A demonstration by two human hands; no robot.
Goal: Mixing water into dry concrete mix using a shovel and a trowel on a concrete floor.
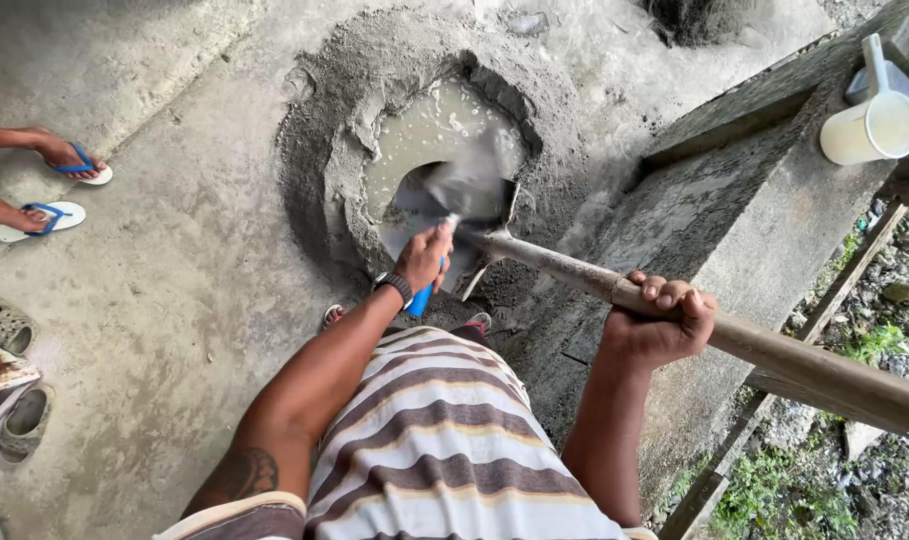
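The shovel (474,195) has its blade down in the ring of wet cement (319,150) on the floor (174,300), and a pool of grey water (429,125) sits in the middle of that ring. The right hand (662,325) is wrapped tight around the long wooden handle (774,355), far back from the blade. The left hand (424,255) is just beside the blade and pinches a small tool with a blue handle (421,298), pressing it against the metal, maybe to scrape off mud. Someone else's feet in blue flip-flops (49,215) stand well away from the ring. A white jug (869,125) sits on the concrete ledge (764,220) past the handle. If the blade tips or pushes too hard, I think it could break the ring and the water would run out. The left fingers are also close to the blade edge and could get nicked.
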